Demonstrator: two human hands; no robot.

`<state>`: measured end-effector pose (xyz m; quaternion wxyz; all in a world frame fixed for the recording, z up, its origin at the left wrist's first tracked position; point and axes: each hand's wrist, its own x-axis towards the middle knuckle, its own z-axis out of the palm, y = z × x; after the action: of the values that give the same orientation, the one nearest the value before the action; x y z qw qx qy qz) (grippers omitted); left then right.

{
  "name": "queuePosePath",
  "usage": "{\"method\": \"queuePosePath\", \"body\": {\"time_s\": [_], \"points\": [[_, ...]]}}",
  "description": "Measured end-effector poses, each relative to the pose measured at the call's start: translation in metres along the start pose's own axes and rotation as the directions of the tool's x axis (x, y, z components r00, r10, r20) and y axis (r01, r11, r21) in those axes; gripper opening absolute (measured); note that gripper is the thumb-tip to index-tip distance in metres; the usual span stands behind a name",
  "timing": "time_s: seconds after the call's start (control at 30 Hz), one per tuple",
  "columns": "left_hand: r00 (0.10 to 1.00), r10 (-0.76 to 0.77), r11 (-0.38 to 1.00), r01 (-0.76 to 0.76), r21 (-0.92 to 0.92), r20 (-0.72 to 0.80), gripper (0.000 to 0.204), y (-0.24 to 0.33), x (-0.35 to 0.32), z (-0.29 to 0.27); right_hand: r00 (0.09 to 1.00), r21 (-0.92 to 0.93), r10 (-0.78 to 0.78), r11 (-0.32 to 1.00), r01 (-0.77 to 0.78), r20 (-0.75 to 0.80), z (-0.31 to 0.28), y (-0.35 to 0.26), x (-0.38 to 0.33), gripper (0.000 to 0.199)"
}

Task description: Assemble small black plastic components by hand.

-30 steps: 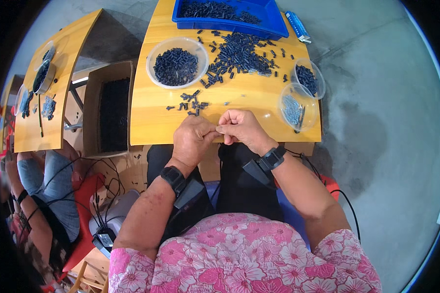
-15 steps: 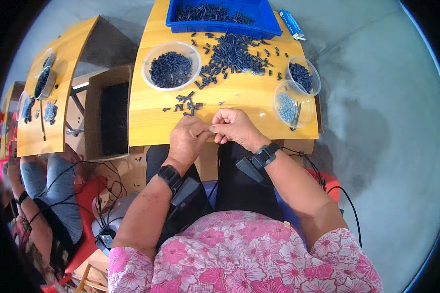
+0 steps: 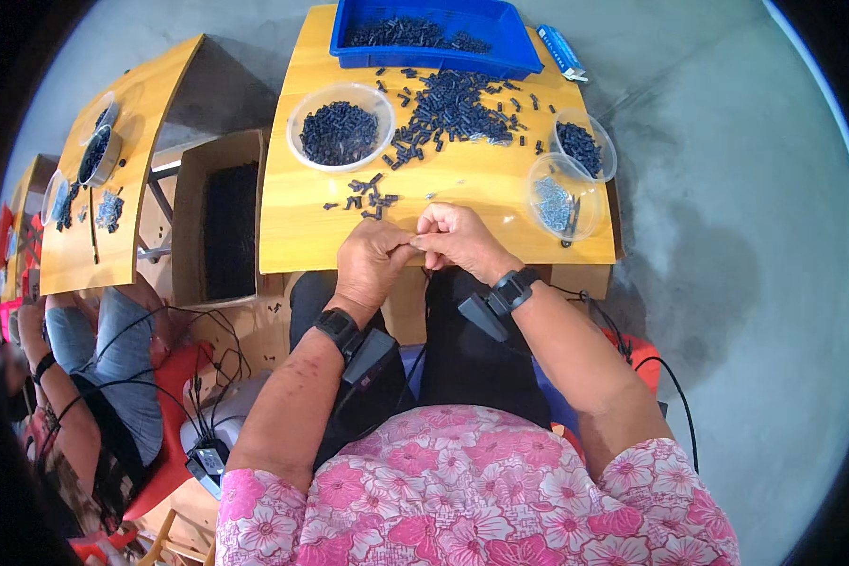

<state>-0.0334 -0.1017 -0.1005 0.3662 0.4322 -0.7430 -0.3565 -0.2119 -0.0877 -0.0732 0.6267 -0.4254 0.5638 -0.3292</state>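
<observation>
Over the near edge of the yellow table [image 3: 292, 247], my left hand [image 3: 372, 262] and my right hand [image 3: 459, 242] meet with their fingertips pinched together. What they hold between them is too small and too covered by the fingers to name. Just beyond my left hand lies a small group of black plastic pieces [image 3: 372, 198]. A bigger heap of such black pieces [image 3: 457, 106] spreads farther back. To its left stands a clear round tub [image 3: 295, 151] filled with black parts.
A blue tray [image 3: 434, 57] with black pieces sits at the far edge, beside a blue-white box [image 3: 561, 52]. Two clear tubs stand at right, one with black parts [image 3: 578, 148], one with small silvery parts [image 3: 553, 203]. An open carton [image 3: 191, 226] and a seated co-worker [image 3: 127, 358] are at left.
The view has shifted slightly, so the table and its contents sit a little differently in the picture. My hands stay pinched together at the table's near edge.
</observation>
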Motion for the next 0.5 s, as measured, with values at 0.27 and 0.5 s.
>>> {"method": "queuePosePath", "body": {"time_s": [0.27,0.5], "points": [[0.995,0.103,0.991,-0.102,0.091,-0.003,0.009,-0.0042,-0.0010,0.0006,0.999,-0.002,0.041,0.999,-0.041,0.007,-0.0007,0.0044,-0.0001,0.011],[0.996,0.092,0.989,-0.089,0.118,-0.021,0.009,0.0001,0.0020,0.0011,0.999,0.061,0.046,0.997,-0.047,0.021,-0.0006,0.0050,-0.0012,0.013]]}}
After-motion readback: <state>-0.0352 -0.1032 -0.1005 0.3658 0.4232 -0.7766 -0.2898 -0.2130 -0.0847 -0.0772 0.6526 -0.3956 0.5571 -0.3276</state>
